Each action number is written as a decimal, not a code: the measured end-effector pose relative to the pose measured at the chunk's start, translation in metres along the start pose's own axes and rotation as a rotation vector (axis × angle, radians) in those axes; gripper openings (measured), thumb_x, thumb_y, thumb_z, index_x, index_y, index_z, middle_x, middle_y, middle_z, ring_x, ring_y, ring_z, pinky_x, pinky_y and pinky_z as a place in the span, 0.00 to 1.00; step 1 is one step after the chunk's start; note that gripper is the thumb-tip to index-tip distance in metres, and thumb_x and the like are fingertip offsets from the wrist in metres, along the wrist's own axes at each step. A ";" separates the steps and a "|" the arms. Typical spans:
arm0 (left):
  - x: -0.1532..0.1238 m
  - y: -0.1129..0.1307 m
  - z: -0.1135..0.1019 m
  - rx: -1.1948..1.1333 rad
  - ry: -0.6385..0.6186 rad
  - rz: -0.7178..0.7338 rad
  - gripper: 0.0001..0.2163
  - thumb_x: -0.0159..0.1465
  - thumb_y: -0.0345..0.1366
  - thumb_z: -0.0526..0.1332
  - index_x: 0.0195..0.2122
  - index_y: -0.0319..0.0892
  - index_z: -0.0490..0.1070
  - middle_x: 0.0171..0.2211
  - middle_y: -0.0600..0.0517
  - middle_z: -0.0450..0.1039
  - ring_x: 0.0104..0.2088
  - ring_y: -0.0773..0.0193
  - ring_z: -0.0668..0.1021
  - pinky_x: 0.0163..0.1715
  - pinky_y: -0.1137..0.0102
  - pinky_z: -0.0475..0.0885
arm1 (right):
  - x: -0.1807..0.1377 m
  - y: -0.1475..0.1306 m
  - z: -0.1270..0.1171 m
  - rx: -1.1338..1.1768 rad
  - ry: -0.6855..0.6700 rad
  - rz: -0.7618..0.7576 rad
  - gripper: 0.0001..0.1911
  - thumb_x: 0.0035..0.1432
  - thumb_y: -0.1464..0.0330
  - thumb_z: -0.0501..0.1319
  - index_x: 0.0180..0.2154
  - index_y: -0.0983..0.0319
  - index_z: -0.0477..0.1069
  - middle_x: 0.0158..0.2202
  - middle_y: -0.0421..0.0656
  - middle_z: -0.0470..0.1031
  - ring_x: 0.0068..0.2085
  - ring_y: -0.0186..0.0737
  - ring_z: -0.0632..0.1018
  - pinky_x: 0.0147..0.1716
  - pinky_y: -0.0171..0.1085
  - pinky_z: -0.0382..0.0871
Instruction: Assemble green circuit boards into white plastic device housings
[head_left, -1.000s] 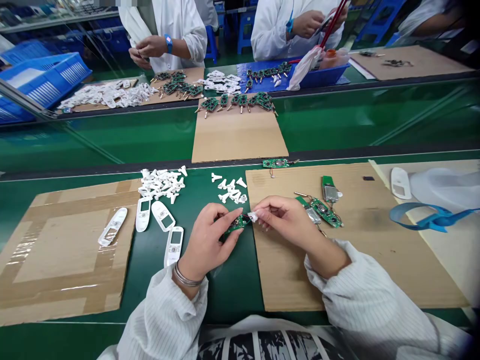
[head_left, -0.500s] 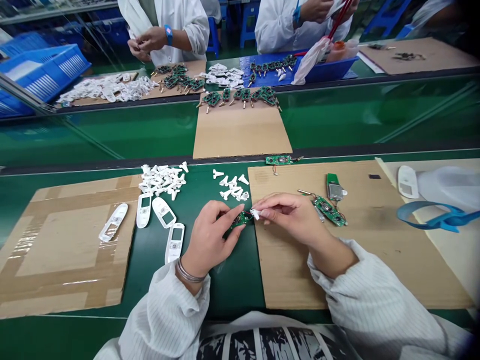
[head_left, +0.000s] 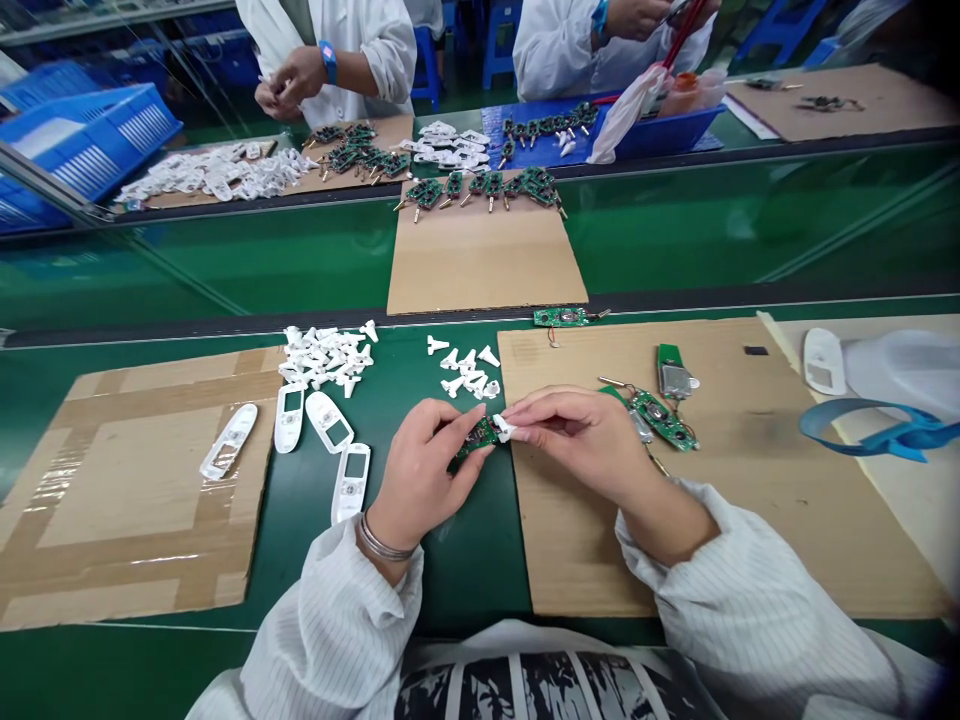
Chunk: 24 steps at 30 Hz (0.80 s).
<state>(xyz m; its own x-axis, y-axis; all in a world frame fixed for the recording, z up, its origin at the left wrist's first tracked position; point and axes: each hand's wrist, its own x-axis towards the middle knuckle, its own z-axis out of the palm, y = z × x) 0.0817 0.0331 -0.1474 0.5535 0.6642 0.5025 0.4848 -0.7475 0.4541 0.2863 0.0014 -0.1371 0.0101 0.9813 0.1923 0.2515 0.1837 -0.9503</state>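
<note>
- Fingers of the left hand [head_left: 424, 470] pinch a small green circuit board [head_left: 480, 437] over the green table [head_left: 450, 560]
- right hand [head_left: 577, 440] pinches a tiny white plastic piece [head_left: 502, 428] against it
- board seems light, stiff, breakable; hold its edges

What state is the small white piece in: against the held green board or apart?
Against it: right hand pinches white piece onto the green board held by left hand. Fully seated: cannot tell.
</note>
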 end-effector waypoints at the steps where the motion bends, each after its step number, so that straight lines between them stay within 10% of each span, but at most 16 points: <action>1: 0.000 0.000 0.000 0.001 -0.001 0.003 0.16 0.63 0.32 0.62 0.53 0.41 0.69 0.36 0.48 0.69 0.36 0.61 0.72 0.35 0.65 0.72 | 0.000 -0.001 -0.001 -0.014 0.000 -0.009 0.01 0.54 0.69 0.69 0.31 0.57 0.80 0.36 0.44 0.82 0.38 0.43 0.82 0.38 0.39 0.80; 24: -0.001 0.006 0.001 -0.092 -0.015 0.009 0.16 0.64 0.32 0.60 0.54 0.41 0.69 0.35 0.48 0.68 0.34 0.62 0.72 0.32 0.67 0.71 | 0.000 -0.001 -0.002 -0.046 -0.069 0.014 0.04 0.56 0.65 0.67 0.31 0.58 0.79 0.35 0.45 0.81 0.37 0.42 0.81 0.35 0.39 0.77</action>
<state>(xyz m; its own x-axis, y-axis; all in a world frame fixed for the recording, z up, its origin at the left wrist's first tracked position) 0.0849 0.0280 -0.1457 0.5680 0.6568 0.4959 0.4159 -0.7490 0.5157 0.2879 0.0014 -0.1356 -0.0524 0.9856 0.1607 0.2955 0.1690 -0.9403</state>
